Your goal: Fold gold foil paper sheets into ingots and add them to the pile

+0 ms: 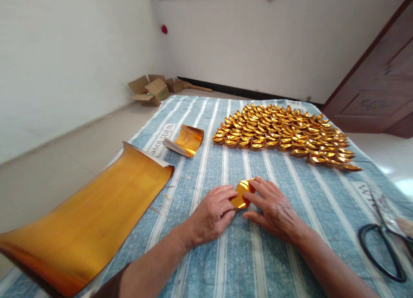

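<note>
Both grips press on one small gold foil piece [242, 194], flat on the striped cloth [226, 255] that covers the counter. Left hand [213, 214] has fingers curled, fingertips pinching the foil's left edge against the cloth. Right hand [274, 209] lies flatter, fingers spread, index and thumb tips on the foil's right side. Neither grip lifts it; the foil piece sits between the two hands, partly folded, with a corner sticking up at the top. Hands close together, nearly touching across the foil. Both forearms come in from the bottom edge.

Behind the hands, well apart: a big batch of folded gold ingots [284, 134] laid in tight overlapping rows, fanning toward the right side of the cloth. Left of that batch, a small stack of gold sheets [186, 140], curled, white backs showing on the left edge. Near left: a large gold sheet [93, 222], curled up at both ends, overhanging the cloth's left edge. Far right, at the edge of the view: black-handled scissors [385, 250], blades pointing away, lying on the cloth. Printed lettering shows on the cloth near the sheet stack and near the scissors.

On the floor in the far left corner: open cardboard boxes [151, 91] against the white wall. A brown wooden door [380, 82] stands at right.
</note>
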The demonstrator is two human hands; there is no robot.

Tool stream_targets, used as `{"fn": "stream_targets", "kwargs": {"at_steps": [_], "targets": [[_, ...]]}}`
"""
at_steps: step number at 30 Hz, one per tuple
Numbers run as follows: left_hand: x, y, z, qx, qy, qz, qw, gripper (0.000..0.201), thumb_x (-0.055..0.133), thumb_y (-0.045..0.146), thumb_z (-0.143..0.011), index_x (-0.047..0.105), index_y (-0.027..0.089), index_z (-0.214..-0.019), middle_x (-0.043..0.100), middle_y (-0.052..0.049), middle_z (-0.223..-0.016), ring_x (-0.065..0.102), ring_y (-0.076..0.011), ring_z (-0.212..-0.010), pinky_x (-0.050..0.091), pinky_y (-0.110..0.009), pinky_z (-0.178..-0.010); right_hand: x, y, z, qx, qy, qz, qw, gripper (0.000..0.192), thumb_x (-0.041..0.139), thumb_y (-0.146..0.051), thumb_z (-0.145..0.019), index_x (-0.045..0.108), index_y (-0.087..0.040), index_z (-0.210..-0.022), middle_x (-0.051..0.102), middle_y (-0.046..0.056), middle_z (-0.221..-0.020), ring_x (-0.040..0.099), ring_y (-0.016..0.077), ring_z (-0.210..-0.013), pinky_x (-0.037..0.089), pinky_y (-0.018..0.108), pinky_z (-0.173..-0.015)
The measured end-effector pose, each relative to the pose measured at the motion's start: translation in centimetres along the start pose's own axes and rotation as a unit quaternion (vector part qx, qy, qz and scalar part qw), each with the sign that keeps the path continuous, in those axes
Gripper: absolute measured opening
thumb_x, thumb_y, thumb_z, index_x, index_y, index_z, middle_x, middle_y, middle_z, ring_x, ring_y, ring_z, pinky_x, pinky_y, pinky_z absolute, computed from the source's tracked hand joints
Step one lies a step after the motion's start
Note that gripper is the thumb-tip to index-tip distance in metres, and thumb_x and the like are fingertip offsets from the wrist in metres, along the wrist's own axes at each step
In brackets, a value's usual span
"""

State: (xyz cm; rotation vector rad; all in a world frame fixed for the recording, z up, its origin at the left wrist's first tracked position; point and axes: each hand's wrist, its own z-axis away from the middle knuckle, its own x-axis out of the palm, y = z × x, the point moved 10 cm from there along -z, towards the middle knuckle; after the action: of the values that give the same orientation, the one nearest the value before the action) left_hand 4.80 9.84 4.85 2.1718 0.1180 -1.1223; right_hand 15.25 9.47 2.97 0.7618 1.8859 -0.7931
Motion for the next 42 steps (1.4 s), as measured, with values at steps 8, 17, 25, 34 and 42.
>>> {"fn": "stream_targets", "kwargs": {"at_steps": [8, 17, 25, 34, 42], "targets": [[0.2, -1.0, 0.0, -0.064, 0.015, -0.008, 0.998, 0.016, 0.051, 0.009, -0.086, 0.065, 0.014, -0.081, 0.065, -0.014, -0.118, 0.050, -0.0275, -0.125, 0.042, -0.054, -0.104, 0.2, -0.4, -0.5, 0.038, 0.001, 0.018, 0.999, 0.016, 0.055, -0.033, -0.091, 0.064, -0.020, -0.094, 0.059, 0.014, -0.113, 0.049, 0.0316, -0.117, 0.047, 0.051, -0.089], [0.1, -1.1, 0.0, -0.065, 0.030, -0.005, 0.997, 0.017, 0.048, 0.011, -0.089, 0.064, 0.015, -0.093, 0.066, -0.012, -0.114, 0.054, -0.0252, -0.119, 0.045, -0.052, -0.102, -0.5, -0.9, -0.1, 0.037, 0.041, 0.067, 0.996, 0.012, 0.055, -0.029, -0.091, 0.063, -0.020, -0.091, 0.062, 0.014, -0.110, 0.050, 0.0338, -0.119, 0.039, 0.058, -0.097], [-0.3, -1.6, 0.2, -0.094, 0.070, -0.032, 0.993, 0.016, 0.049, 0.013, -0.089, 0.064, 0.015, -0.085, 0.066, -0.013, -0.112, 0.055, -0.0266, -0.118, 0.047, -0.050, -0.100, -0.7, -1.0, -0.5, 0.016, 0.051, -0.004, 0.999, 0.018, 0.049, -0.027, -0.094, 0.062, -0.017, -0.087, 0.063, 0.011, -0.095, 0.058, 0.0250, -0.101, 0.046, 0.046, -0.090], [-0.4, -1.9, 0.3, -0.121, 0.101, -0.085, 0.984, 0.018, 0.050, 0.013, -0.089, 0.060, 0.015, -0.074, 0.064, -0.015, -0.114, 0.052, -0.0286, -0.121, 0.047, -0.051, -0.101, -0.3, -1.0, -0.8, 0.024, 0.039, 0.001, 0.999, 0.018, 0.047, -0.025, -0.095, 0.064, -0.019, -0.097, 0.063, 0.009, -0.091, 0.058, 0.0234, -0.097, 0.047, 0.042, -0.088], [-0.6, -1.6, 0.3, -0.129, 0.118, -0.132, 0.976, 0.018, 0.050, 0.014, -0.089, 0.058, 0.015, -0.073, 0.065, -0.015, -0.112, 0.054, -0.0293, -0.119, 0.049, -0.052, -0.099, -0.3, -2.0, -0.1, -0.025, 0.062, 0.060, 0.996, 0.031, 0.043, -0.014, -0.094, 0.059, -0.023, -0.119, 0.060, 0.012, -0.101, 0.055, 0.0273, -0.106, 0.050, 0.043, -0.084]]}}
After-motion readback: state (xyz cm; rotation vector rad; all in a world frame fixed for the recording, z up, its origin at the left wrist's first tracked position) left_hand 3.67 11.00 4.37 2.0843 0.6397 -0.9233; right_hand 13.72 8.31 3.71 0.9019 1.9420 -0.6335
